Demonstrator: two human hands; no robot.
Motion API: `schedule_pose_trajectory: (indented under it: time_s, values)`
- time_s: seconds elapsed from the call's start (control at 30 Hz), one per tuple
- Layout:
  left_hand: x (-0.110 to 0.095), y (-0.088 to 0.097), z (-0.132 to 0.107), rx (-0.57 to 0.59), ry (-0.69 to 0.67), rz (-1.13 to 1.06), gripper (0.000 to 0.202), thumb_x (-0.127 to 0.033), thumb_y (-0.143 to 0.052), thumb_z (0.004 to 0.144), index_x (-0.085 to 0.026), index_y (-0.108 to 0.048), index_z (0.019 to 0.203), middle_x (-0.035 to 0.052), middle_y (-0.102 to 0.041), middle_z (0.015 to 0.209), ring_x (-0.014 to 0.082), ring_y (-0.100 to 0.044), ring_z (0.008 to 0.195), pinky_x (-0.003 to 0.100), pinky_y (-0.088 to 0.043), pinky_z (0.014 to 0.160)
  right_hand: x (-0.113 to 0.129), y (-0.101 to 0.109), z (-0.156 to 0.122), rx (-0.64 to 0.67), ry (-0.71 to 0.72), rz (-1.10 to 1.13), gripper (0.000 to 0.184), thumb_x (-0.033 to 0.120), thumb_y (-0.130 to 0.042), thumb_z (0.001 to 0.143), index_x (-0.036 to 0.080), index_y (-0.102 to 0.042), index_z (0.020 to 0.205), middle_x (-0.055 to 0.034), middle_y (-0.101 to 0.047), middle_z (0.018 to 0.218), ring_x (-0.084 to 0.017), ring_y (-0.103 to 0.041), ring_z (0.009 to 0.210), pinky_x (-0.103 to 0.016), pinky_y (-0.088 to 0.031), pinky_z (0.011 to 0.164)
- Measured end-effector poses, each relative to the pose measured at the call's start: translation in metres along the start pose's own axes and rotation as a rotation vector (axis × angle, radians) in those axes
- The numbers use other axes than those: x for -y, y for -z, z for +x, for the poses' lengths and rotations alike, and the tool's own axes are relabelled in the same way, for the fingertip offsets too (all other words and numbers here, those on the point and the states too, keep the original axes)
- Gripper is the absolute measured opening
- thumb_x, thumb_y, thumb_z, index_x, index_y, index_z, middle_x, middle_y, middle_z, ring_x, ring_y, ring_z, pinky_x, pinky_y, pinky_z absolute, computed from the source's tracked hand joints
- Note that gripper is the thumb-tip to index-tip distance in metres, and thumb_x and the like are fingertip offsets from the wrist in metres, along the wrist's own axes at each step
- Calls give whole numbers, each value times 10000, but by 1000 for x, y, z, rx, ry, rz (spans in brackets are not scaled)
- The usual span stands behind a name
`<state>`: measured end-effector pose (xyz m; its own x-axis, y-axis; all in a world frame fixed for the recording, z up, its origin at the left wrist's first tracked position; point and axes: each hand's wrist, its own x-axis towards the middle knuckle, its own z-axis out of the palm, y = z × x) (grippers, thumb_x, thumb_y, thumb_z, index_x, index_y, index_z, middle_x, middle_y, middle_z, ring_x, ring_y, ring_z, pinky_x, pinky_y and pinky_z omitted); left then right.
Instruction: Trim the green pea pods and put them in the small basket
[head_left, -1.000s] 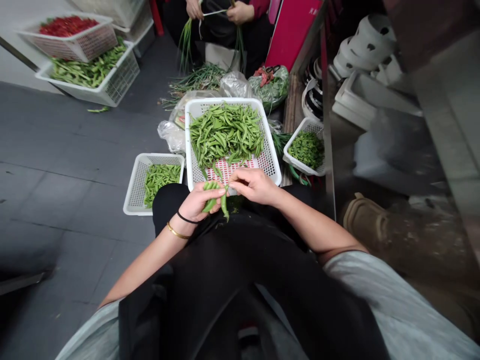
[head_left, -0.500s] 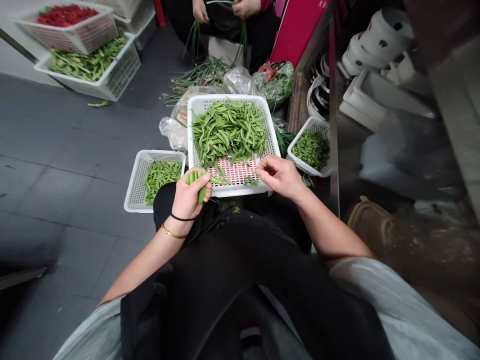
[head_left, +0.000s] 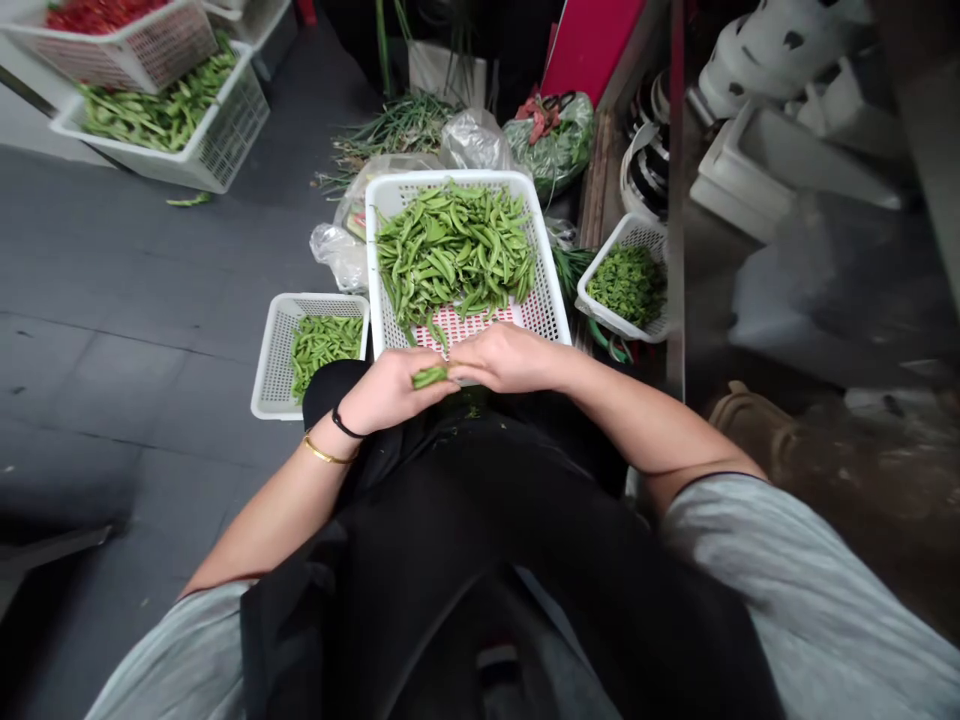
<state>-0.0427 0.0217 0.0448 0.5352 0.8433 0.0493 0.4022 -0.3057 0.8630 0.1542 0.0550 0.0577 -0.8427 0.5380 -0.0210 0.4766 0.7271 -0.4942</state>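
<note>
Green pea pods [head_left: 430, 377] are gripped in my left hand [head_left: 396, 388], which is closed around them at the near edge of a white basket [head_left: 553, 290]. My right hand [head_left: 504, 358] meets it there, fingers pinched together at the end of the pods; exactly what they pinch is hidden. Beyond both hands, a heap of pea pods [head_left: 457, 245] fills the far part of the basket. A smaller white basket [head_left: 268, 350] with more pods [head_left: 324, 345] stands on the floor to the left.
Leafy greens [head_left: 626, 285] sit in a small basket at right, beside a metal edge [head_left: 676, 200]. Plastic bags [head_left: 476, 140] and scallions [head_left: 405, 125] lie beyond. Stacked baskets of red peppers [head_left: 105, 15] and green vegetables [head_left: 161, 105] stand far left.
My right hand has moved left and my left hand has turned inward, so they now meet over the basket's near edge. The view has shifted slightly; the other person's hands no longer show.
</note>
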Motion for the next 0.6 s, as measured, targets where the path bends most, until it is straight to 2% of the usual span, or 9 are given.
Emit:
schedule_pose_trajectory:
  time_s: [0.13, 0.2, 0.27, 0.33, 0.4, 0.43, 0.5, 0.6]
  values:
    - [15, -9, 11, -340, 333, -606, 302, -372, -754, 680, -153, -546, 661, -67, -411, 460, 46, -335, 379, 191, -241, 378, -8, -13, -3, -319, -152, 106, 313, 312, -447, 934, 145, -601, 719, -10, -564, 647, -108, -480, 614, -232, -335, 623]
    - [24, -8, 15, -462, 410, -924, 313, -386, -753, 680, -154, -543, 692, -79, -388, 458, 36, -309, 353, 177, -207, 341, -12, -25, -10, -426, -203, 227, 322, 312, -461, 926, 147, -609, 693, -12, -567, 635, -116, -507, 644, -244, -384, 666]
    - [29, -5, 19, -527, 417, -1120, 295, -372, -742, 699, -148, -550, 701, -84, -367, 468, 24, -295, 350, 161, -200, 326, -13, -39, -13, -496, -234, 412, 316, 322, -477, 913, 151, -633, 698, -35, -618, 736, -123, -550, 712, -257, -437, 707]
    - [30, -4, 23, -571, 420, -1223, 266, -351, -715, 737, -145, -552, 696, -85, -353, 472, 16, -284, 347, 149, -204, 317, -11, -55, -8, -464, -233, 635, 291, 334, -487, 899, 153, -667, 758, -68, -640, 987, -113, -582, 765, -254, -486, 694]
    - [28, -5, 27, -607, 434, -1289, 251, -341, -681, 776, -148, -547, 686, -81, -353, 476, 13, -280, 344, 146, -214, 310, -5, -71, 6, -318, -184, 831, 270, 355, -514, 877, 155, -686, 820, -76, -593, 1142, -91, -598, 755, -229, -516, 624]
    - [26, -6, 29, -629, 436, -1316, 250, -338, -667, 791, -151, -543, 682, -80, -356, 479, 12, -279, 343, 145, -220, 309, -3, -78, 14, -232, -149, 904, 266, 363, -528, 866, 151, -687, 840, -75, -594, 1126, -84, -602, 737, -219, -524, 599]
    - [25, -6, 30, -672, 420, -1348, 245, -328, -651, 808, -154, -541, 676, -76, -368, 483, 13, -285, 343, 146, -234, 312, 0, -84, 25, -114, -115, 1013, 282, 374, -539, 858, 128, -676, 836, -59, -635, 938, -85, -618, 692, -215, -534, 587]
    - [34, 2, 24, -745, 394, -1346, 242, -315, -651, 809, -156, -540, 664, -72, -380, 479, 17, -306, 345, 153, -242, 318, -8, -72, 18, -110, -202, 1082, 315, 391, -527, 865, 112, -642, 776, -19, -633, 671, -97, -630, 594, -229, -536, 577]
